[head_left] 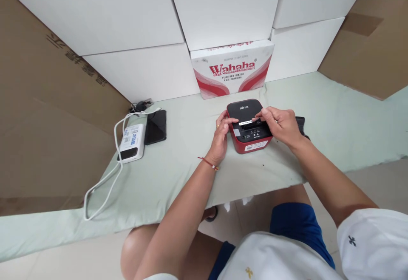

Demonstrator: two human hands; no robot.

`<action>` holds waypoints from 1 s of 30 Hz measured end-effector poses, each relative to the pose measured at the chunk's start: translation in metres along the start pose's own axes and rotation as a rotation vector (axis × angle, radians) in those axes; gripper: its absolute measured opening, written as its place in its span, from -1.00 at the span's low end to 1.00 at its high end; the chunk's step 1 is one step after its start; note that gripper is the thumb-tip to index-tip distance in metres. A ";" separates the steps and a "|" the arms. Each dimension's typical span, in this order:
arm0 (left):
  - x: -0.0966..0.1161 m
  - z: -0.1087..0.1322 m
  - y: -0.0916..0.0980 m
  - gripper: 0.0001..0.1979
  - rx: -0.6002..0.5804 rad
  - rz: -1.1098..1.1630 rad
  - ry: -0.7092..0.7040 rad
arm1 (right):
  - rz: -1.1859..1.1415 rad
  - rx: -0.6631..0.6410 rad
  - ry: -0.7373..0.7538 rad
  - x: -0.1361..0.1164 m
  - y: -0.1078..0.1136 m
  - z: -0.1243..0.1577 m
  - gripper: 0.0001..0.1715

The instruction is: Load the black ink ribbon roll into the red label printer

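My table (334,114) is just a flat surface under a pale green cloth, a bit wrinkled and hanging over the front edge. Behind it there's a whole wall of plain white boxes (127,12) stacked up, with one red-and-white Wahaha water carton (232,69) wedged in at the bottom middle, sitting right on the cloth. Brown cardboard closes off both sides: the left sheet (38,114) has some printed characters on it, the right sheet (372,42) has a strip of tape. The floor (389,178) is light beige. The light's soft and even, no hard shadows anywhere.
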State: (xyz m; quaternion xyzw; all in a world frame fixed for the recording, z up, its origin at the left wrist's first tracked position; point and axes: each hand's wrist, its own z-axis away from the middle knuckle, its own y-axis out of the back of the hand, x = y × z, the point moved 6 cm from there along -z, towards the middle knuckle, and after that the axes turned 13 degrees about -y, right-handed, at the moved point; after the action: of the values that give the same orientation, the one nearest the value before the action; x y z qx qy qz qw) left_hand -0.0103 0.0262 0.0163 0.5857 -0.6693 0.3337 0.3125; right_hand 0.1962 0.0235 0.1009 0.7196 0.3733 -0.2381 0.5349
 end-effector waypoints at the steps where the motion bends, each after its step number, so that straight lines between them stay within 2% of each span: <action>1: 0.000 0.000 0.000 -0.57 -0.001 0.023 0.002 | 0.030 -0.018 -0.003 -0.001 0.000 -0.001 -0.44; 3: 0.000 0.000 -0.001 -0.65 -0.015 0.067 0.019 | 0.056 -0.055 -0.024 0.000 0.000 0.000 -0.47; 6: -0.003 0.001 0.000 -0.67 -0.022 0.097 0.065 | -0.065 -0.138 -0.062 0.005 -0.002 0.008 -0.54; 10: -0.003 0.001 0.000 -0.68 0.002 0.156 0.067 | -0.177 -0.210 0.080 0.003 -0.004 0.031 -0.58; 14: -0.004 0.001 -0.001 -0.62 0.001 0.160 0.073 | -0.141 -0.136 0.227 0.001 0.002 0.055 -0.69; 17: -0.005 0.000 -0.004 -0.41 0.010 0.210 0.072 | -0.073 -0.040 0.275 0.002 0.007 0.065 -0.70; 22: -0.007 0.000 -0.005 -0.11 0.091 0.239 0.120 | -0.021 0.027 0.349 -0.003 0.008 0.068 -0.70; 25: -0.006 0.002 -0.008 -0.06 0.090 0.235 0.152 | -0.004 0.046 0.346 -0.008 0.009 0.064 -0.73; 30: 0.000 0.002 -0.015 -0.09 0.045 0.208 0.121 | 0.045 -0.002 0.334 -0.018 0.009 0.057 -0.78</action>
State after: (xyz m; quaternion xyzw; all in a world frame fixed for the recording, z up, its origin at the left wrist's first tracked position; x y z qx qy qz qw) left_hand 0.0042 0.0231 0.0160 0.4987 -0.6989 0.4139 0.3026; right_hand 0.1952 -0.0367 0.1021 0.7567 0.4413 -0.1028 0.4712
